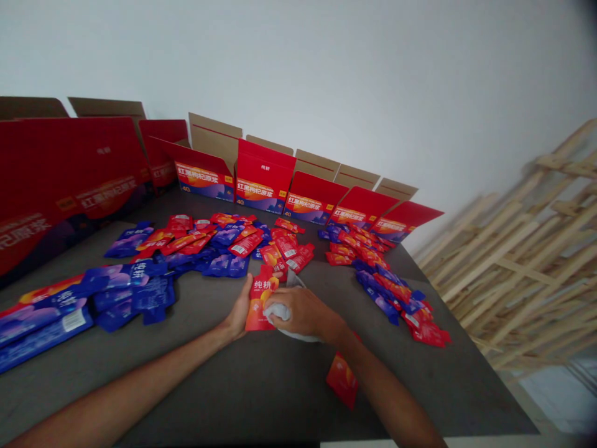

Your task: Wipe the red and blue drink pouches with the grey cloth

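My left hand (pixel 239 311) grips a red drink pouch (pixel 258 305) by its left edge, its printed front turned up toward me. Bunched in my right hand (pixel 305 311) is a white cloth (pixel 278 311), pressed against the right side of that pouch. Part of a white rim (pixel 298 336) shows beneath my right hand; what it belongs to is mostly hidden. Just beyond my hands lies a pile of red and blue pouches (pixel 242 242). Another red pouch (pixel 342 379) rests on the table, partly behind my right forearm.
Open red cartons (pixel 265 174) stand in a row along the back of the grey table (pixel 209 379), with larger ones (pixel 69 186) at the left. Blue pouches (pixel 125 292) lie left, and mixed pouches (pixel 392 289) right. Wooden slats (pixel 522 267) lean beyond the right edge.
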Motion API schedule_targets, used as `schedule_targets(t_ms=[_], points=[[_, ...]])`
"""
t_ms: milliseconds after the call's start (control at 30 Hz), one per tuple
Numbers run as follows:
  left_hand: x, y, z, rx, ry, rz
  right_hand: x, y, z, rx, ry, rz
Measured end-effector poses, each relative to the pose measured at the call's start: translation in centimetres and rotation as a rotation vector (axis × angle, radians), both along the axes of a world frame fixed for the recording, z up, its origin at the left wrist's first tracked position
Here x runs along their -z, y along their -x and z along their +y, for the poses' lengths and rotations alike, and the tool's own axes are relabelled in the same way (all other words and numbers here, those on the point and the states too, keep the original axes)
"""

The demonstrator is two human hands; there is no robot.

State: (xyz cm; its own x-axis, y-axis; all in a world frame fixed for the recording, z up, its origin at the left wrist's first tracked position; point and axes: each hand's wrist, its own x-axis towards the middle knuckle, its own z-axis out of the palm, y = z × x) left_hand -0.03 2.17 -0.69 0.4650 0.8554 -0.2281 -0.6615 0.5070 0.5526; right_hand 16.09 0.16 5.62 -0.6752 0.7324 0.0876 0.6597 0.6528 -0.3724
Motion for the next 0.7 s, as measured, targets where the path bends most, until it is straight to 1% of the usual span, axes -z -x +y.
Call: schedule_targets(t_ms=[167, 233, 300, 433, 533, 600, 700], points=[[-0.10, -0.31, -0.31, 0.059, 0.101, 0.083, 0.30, 0.28, 0.54, 0.279, -0.174, -0.055], [-0.19, -0.42, -0.45, 0.059, 0.125, 0.107, 0.41, 0.36, 0.72, 0.332, -0.217, -0.090], [-0.12, -0.46, -0.46, 0.043, 0.140, 0.104, 0.45, 0.41, 0.78, 0.350, -0.241, -0.124], [0.27, -0.32, -0.14, 0.009, 0.155, 0.061, 0.38, 0.36, 0.74, 0.300, -0.217, -0.123], [0.26, -0.12, 0.10, 0.000, 0.090, 0.014, 0.26, 0.12, 0.64, 0.187, -0.157, -0.085], [0.15, 0.04, 0.20, -0.007, 0.032, -0.026, 0.12, -0.10, 0.52, 0.096, -0.091, -0.072], [0.21, 0.29, 0.32, -0.048, 0.037, -0.016, -0.15, -0.44, 0.25, -0.032, 0.003, -0.043]])
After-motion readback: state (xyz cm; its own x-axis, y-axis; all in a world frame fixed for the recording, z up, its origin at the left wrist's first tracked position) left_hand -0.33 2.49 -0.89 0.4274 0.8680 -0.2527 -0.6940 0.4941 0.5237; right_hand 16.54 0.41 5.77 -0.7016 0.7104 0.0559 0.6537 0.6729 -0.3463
